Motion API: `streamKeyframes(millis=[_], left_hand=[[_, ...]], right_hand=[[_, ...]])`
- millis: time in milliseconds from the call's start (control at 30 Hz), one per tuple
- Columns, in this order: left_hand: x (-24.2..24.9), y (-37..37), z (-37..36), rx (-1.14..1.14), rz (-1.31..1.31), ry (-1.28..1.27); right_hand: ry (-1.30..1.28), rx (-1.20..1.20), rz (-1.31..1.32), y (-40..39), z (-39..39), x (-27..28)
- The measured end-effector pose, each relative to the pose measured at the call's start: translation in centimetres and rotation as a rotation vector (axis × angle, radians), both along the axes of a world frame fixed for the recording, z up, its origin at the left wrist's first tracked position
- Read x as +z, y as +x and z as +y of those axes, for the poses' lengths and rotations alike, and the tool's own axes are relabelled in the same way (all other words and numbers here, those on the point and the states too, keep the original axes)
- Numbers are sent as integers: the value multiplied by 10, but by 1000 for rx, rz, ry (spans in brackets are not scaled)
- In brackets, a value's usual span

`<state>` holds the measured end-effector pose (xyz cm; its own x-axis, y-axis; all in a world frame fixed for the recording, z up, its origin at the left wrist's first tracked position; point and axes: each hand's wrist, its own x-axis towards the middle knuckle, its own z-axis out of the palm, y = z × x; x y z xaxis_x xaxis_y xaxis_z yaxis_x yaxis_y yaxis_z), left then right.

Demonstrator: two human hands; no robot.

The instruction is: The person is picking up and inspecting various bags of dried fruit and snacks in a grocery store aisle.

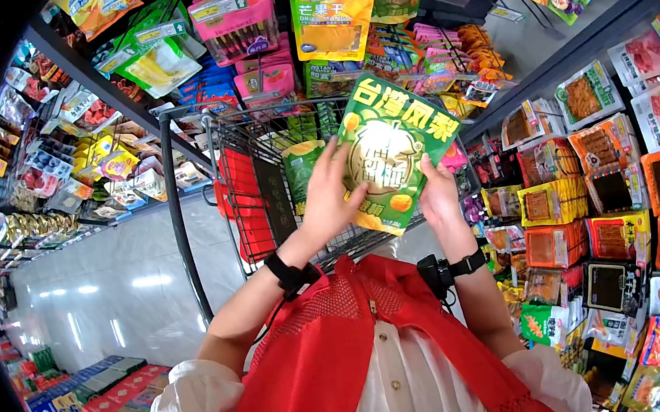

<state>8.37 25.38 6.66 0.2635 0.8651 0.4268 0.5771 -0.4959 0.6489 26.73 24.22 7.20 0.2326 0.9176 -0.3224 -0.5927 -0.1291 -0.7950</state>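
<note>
A green and yellow snack bag (396, 145) with large Chinese lettering and a shiny round emblem is held tilted above the shopping cart. My right hand (438, 193) grips its lower right edge, thumb on the front and the other fingers mostly hidden behind. Against the left part of the bag's front rests my left hand (327, 194), fingers stretched out and apart. Under the hands stands the wire shopping cart (255, 121); another green bag (301, 168) is visible in it beside my left hand.
Red panels (239, 192) sit at the cart's left side. Ahead, a rack carries hanging bags, among them a dried mango bag (334, 14). Packaged snacks (608, 150) line the right shelf. Stacked boxes (101, 411) stand at lower left on the shiny floor (118, 271).
</note>
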Motion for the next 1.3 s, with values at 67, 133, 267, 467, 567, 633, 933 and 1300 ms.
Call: streamKeyframes(millis=[67, 133, 267, 467, 567, 633, 933, 1300], left_hand=[[-17, -8, 6, -11, -186, -456], [-22, -14, 7, -146, -487, -1080], [-63, -19, -3, -133, -870, -1320], [-133, -26, 28, 180, -1076, -1462], [-190, -33, 46, 190, -1183, -1462], [-200, -35, 55, 497, -917, -1553], [-371, -41, 77, 811, -1583, -1415], [-465, -30, 76, 925, -1531, -1536]], right_hand=[[3, 39, -18, 3, -2, -1], [-58, 78, -84, 12, -2, -18], [-201, 286, -206, 13, -3, -43], [-449, 534, -288, -4, 12, -98], [-470, 539, -200, -5, 38, -163], [-509, 492, -194, -14, 53, -197], [-513, 452, -479, -64, 136, -351], [-338, 580, -1102, -66, 140, -445]])
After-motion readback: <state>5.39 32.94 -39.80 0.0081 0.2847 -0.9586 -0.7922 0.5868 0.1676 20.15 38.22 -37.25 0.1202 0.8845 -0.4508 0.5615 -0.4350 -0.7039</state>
